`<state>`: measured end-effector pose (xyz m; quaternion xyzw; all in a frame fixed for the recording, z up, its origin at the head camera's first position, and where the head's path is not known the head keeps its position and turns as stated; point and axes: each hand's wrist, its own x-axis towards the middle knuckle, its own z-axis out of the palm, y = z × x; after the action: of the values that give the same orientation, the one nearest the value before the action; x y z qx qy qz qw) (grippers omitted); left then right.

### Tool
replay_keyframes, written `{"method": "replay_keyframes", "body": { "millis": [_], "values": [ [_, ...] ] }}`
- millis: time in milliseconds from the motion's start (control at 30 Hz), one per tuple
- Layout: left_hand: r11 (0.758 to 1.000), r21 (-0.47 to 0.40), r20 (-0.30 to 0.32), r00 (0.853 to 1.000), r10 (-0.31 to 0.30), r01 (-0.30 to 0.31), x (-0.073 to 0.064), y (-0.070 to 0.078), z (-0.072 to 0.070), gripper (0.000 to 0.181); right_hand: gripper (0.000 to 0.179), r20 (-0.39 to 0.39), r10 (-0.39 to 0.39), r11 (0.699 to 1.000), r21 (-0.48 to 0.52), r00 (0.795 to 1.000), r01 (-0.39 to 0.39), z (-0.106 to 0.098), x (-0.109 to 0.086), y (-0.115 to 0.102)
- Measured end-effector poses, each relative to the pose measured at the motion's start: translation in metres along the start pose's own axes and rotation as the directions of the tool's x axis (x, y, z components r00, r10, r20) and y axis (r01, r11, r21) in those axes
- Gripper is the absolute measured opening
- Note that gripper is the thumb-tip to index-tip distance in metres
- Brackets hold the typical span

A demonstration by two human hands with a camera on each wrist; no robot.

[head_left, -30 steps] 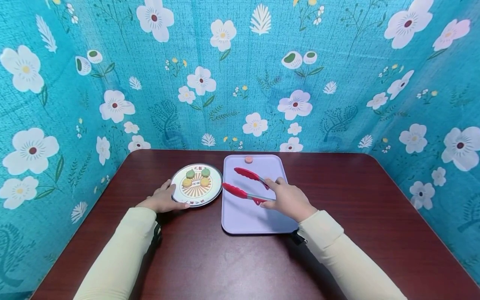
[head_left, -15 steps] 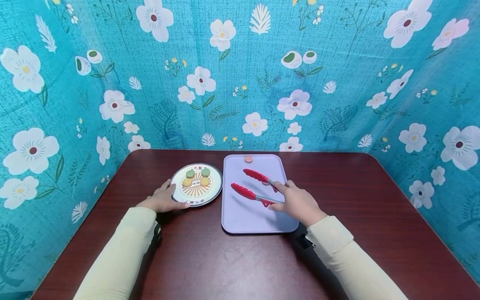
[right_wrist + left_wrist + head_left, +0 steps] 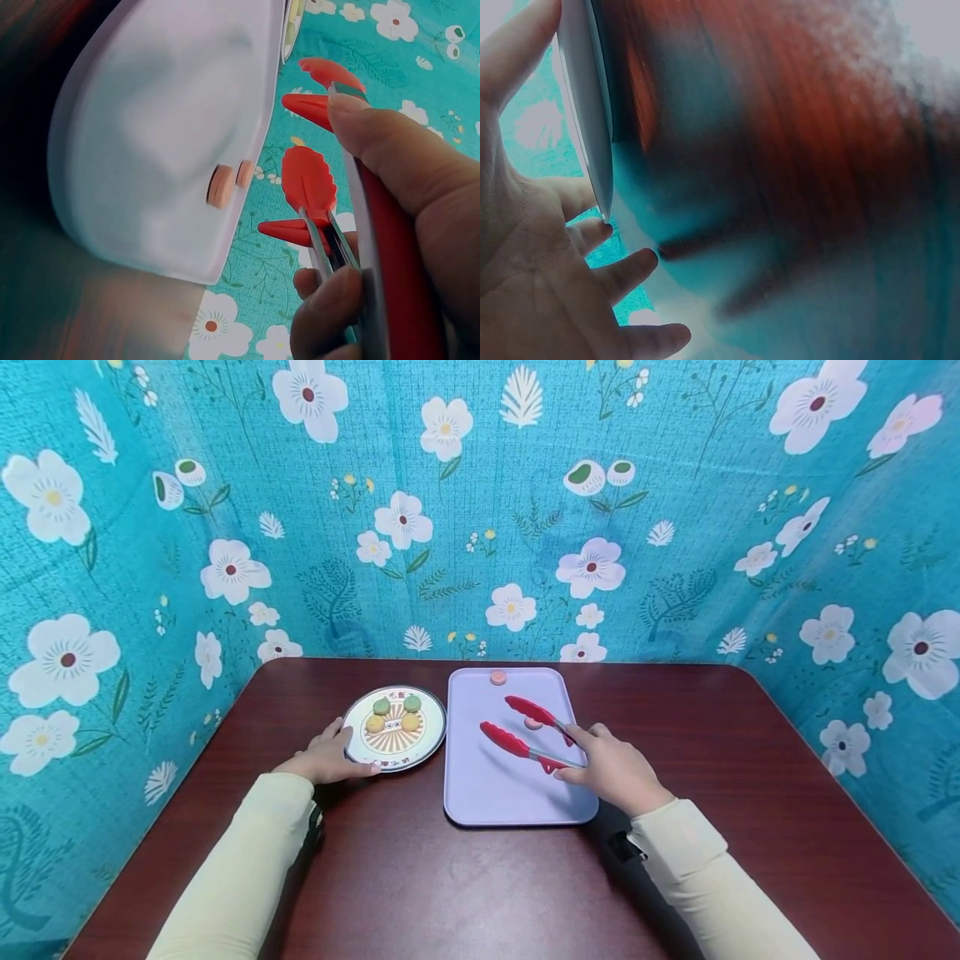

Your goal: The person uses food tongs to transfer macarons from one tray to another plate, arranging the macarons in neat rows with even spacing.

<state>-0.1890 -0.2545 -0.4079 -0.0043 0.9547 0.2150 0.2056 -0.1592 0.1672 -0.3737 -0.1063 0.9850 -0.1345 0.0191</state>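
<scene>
My right hand [image 3: 618,770] grips red-tipped metal tongs [image 3: 401,262], their arms spread apart over the lilac tray [image 3: 480,797]. Two pink macarons lie on the tray. One pink macaron [image 3: 498,677] sits by its far edge; the other pink macaron [image 3: 533,723] shows between the tong arms in the head view. My left hand [image 3: 322,760] rests at the left rim of a round white plate [image 3: 431,739], fingers spread and thumb along the front edge. On that plate are two green macarons [image 3: 412,702] behind two yellow macarons [image 3: 410,722].
Plate and tray lie side by side, rims close, on a dark red-brown table [image 3: 480,893]. A blue flowered cloth [image 3: 465,552] hangs behind the table and along both sides. Bare tabletop stretches in front and right of the tray.
My right hand has moved the open tongs to the right across the tray, uncovering more of the nearer pink macaron. My left hand and the plate have stayed in place.
</scene>
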Motion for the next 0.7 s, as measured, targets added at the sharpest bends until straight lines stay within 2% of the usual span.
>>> {"method": "replay_keyframes", "body": {
  "millis": [400,700],
  "values": [
    [1.000,-0.017,0.008,1.000,-0.005,0.005,0.000,0.000,0.001,0.112,0.080,-0.008,0.011,1.000,0.014,1.000,-0.011,0.000,-0.005,0.012],
    [1.000,0.003,0.003,1.000,-0.006,0.006,-0.001,0.000,0.000,0.112,0.081,-0.014,0.017,1.000,0.006,1.000,-0.017,0.000,-0.006,0.018]
  ]
}}
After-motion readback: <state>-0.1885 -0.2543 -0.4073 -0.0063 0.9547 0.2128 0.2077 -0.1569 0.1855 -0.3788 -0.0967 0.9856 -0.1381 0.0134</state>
